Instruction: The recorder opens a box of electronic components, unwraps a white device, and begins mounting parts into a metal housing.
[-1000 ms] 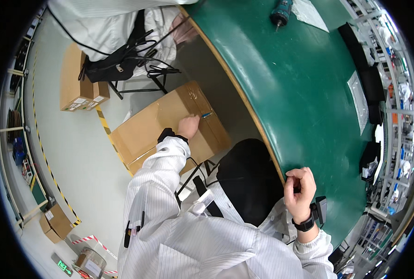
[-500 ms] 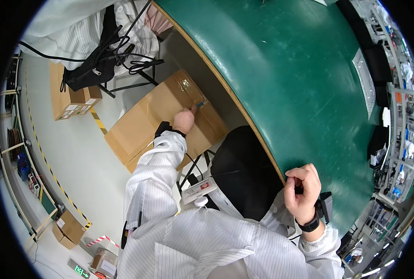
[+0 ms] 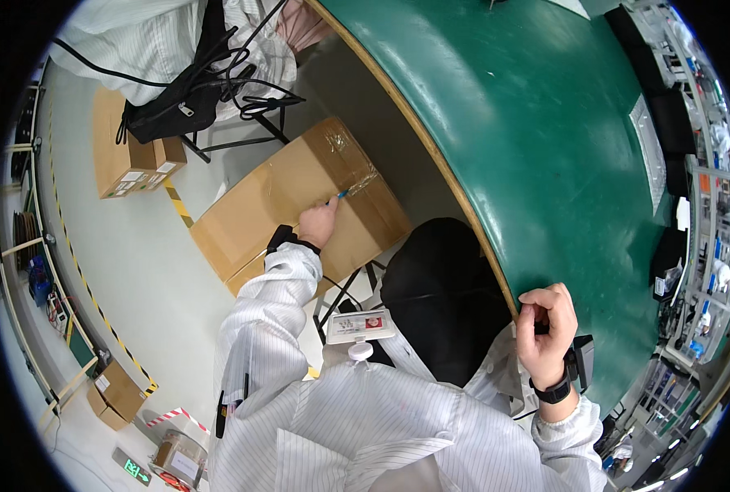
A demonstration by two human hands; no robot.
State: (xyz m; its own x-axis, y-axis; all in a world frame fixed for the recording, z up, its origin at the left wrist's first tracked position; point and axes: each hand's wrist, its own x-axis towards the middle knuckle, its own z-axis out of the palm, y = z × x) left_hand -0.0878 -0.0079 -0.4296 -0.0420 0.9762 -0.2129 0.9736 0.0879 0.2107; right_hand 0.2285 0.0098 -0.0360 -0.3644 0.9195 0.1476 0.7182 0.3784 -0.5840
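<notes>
My left hand (image 3: 317, 225) is closed on a slim blue tool (image 3: 342, 195), most of it hidden by the fingers. Its exposed end reaches the clear tape along the top of a large brown cardboard box (image 3: 258, 209). This box sits low, to the left of the green table. At the table's near edge, my right hand (image 3: 547, 332) has its fingers curled in toward the thumb. A dark patch shows between them, and whether anything is held there cannot be made out. Black bands circle both wrists.
The green tabletop (image 3: 529, 164) with its wooden edge curves along the right. A black bag (image 3: 176, 115) with cables hangs beside a person in a white striped coat at upper left. Smaller cartons (image 3: 131, 160) stand on the floor. A black stool seat (image 3: 438, 287) lies between me and the table.
My left hand has drawn the blue tool slightly back toward me and left along the box. The whole view has shifted a little; my right hand keeps its curled shape.
</notes>
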